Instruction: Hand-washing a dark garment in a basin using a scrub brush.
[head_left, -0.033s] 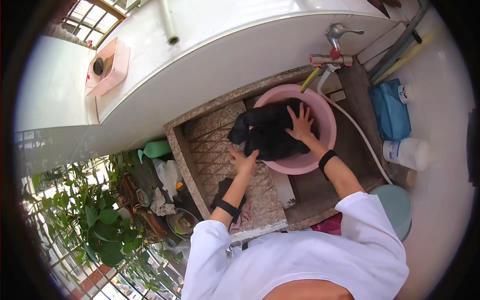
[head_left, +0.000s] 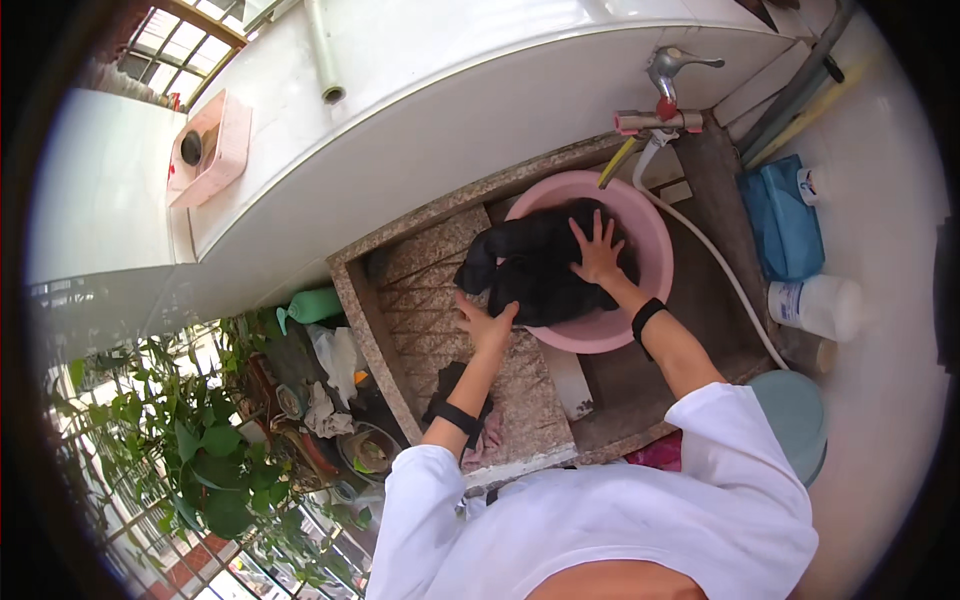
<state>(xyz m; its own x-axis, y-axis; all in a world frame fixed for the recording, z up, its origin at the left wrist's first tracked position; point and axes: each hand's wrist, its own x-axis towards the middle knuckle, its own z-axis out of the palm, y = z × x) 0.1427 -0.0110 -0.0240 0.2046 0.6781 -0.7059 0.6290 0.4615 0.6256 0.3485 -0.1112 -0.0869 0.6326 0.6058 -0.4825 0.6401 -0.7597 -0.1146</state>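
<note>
Black wet-looking cloth (head_left: 545, 265) lies bunched in a pink basin (head_left: 655, 240). Part of it hangs over the basin's left rim onto a ridged stone washboard (head_left: 425, 270). My right hand (head_left: 600, 258) rests flat on the cloth inside the basin, fingers spread. At the overhanging edge is my left hand (head_left: 487, 325), thumb and fingers held apart against the cloth; some of its fingertips are hard to make out. Both wrists wear black bands. Beside my left forearm, a smaller dark cloth (head_left: 447, 380) lies on the washboard.
A metal tap (head_left: 672, 75) on the back wall feeds a white hose (head_left: 705, 240) running down the sink's right side. A blue pouch (head_left: 785, 220) and a white bottle (head_left: 815, 305) stand at right. A green bottle (head_left: 315, 305) and leafy plants (head_left: 215, 440) are left.
The view has shifted very slightly. Both hands and the black cloth keep nearly the same places.
</note>
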